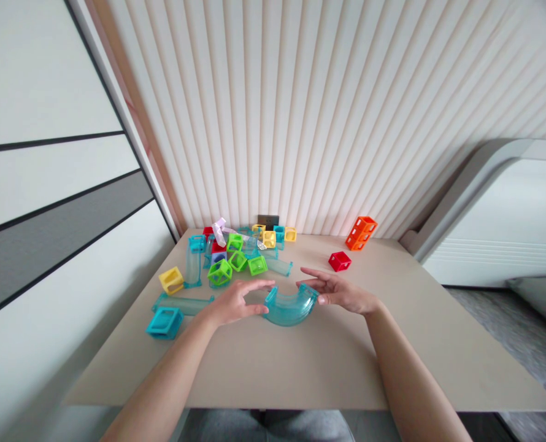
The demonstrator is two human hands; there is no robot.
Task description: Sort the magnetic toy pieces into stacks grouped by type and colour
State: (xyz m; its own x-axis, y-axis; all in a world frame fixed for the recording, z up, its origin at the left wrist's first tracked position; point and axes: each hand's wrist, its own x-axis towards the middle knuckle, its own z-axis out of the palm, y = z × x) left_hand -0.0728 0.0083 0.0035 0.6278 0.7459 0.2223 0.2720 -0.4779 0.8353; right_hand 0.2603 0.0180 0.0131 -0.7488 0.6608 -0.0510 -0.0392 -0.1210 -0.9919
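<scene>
A curved, see-through blue track piece (291, 309) is in front of me on the table, its two ends pointing away from me. My left hand (242, 302) is at its left end, thumb and fingers apart, with the thumb tip at the piece's edge. At the other end is my right hand (340, 291), its fingers spread and the thumb close to the rim. Neither hand visibly closes around the piece. A red cube frame (340, 261) lies beyond my right hand. Past my left hand sits a green cube frame (220, 272).
Several coloured cube frames and clear blue tracks crowd the back left, with a light purple piece (218, 232) on top. A blue cube frame (165, 323) and a straight track (185, 305) lie at left. An orange stack (361, 233) stands near the pleated curtain (291, 123).
</scene>
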